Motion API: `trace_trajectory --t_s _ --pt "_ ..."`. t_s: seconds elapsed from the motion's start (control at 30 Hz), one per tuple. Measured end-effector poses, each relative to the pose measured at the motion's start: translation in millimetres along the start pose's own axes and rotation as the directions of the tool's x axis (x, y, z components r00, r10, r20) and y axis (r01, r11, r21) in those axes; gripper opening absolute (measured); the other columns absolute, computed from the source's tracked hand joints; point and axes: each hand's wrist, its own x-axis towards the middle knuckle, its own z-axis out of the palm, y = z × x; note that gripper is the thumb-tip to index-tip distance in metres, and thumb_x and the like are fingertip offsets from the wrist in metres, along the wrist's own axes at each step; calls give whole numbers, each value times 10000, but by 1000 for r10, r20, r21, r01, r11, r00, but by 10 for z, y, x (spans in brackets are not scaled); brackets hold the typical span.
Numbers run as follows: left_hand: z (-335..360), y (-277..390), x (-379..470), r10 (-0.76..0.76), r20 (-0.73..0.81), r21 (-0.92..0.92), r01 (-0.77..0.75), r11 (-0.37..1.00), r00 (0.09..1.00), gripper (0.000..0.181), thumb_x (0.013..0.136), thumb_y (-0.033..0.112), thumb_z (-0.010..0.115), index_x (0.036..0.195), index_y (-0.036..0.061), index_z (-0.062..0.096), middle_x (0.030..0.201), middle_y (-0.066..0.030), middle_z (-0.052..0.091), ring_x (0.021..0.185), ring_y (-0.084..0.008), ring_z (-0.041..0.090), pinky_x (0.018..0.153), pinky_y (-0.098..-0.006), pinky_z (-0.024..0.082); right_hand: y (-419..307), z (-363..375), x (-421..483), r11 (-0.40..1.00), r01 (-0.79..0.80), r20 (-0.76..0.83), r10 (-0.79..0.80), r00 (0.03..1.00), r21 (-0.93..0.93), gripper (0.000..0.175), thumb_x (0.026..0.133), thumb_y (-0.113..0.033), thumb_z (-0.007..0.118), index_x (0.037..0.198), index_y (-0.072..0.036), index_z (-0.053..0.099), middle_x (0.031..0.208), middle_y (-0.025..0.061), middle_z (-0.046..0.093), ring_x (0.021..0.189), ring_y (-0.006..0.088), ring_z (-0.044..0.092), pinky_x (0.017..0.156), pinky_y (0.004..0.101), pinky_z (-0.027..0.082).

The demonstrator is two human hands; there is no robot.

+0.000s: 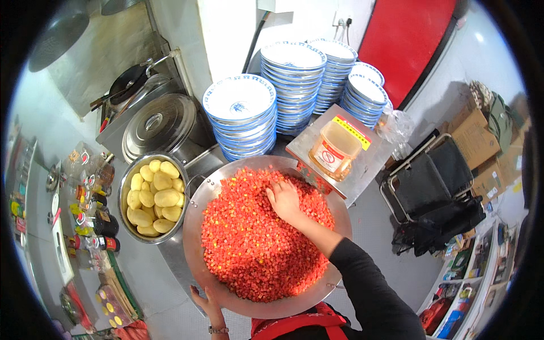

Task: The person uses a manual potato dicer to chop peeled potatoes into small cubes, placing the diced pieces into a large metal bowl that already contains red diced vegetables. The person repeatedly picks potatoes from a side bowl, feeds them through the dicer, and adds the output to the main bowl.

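Note:
A wide metal wok-shaped pan (194,259) stands before me, heaped with small red-orange diced pieces (255,238), some of them yellow. They look like diced vegetable, perhaps carrot. Palm down, my right hand (284,199) lies on the upper part of the heap. Its fingers are a little apart and the fingertips touch the dice; what is under the palm is hidden. At the pan's lower left rim is my left hand (209,302), thumb over the edge and fingers outside it. A wristwatch (218,330) is on that wrist.
Left of the pan stands a steel bowl (123,212) of peeled potatoes (167,197), beside a lidded stockpot (159,123). Behind rise stacks of blue-rimmed bowls (240,108). A plastic tub (335,148) sits on a metal surface (369,159) at right. Folding chair (429,178) and bottles (104,223) flank the counter.

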Motion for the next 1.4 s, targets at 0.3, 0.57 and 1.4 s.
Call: trace_trajectory --t_s 0.3,0.57,1.4 --pt "-223 457 548 311 -72 171 -295 940 948 494 838 62 527 1293 -10 347 1300 -205 355 1200 -337 357 1015 -427 277 -301 -630 -180 963 -13 441 -112 890 269 437 798 -202 613 1194 -72 481 1272 190 410 1187 381 371 998 485 281" --pt "270 1138 2611 743 225 546 -713 439 630 596 695 86 665 1250 107 446 1210 -135 449 1137 -305 421 928 -422 374 -595 -1310 -354 859 -106 527 -205 825 501 390 837 -200 587 1209 -111 515 1252 144 481 1177 320 444 994 437 341" --pt "1674 3936 1366 664 292 -770 -242 590 688 459 755 158 728 1066 10 425 916 -74 526 799 -133 547 658 -255 486 222 -2945 1250 959 36 131 2 991 -282 299 849 -333 504 735 -92 641 637 71 641 619 241 633 581 379 488"
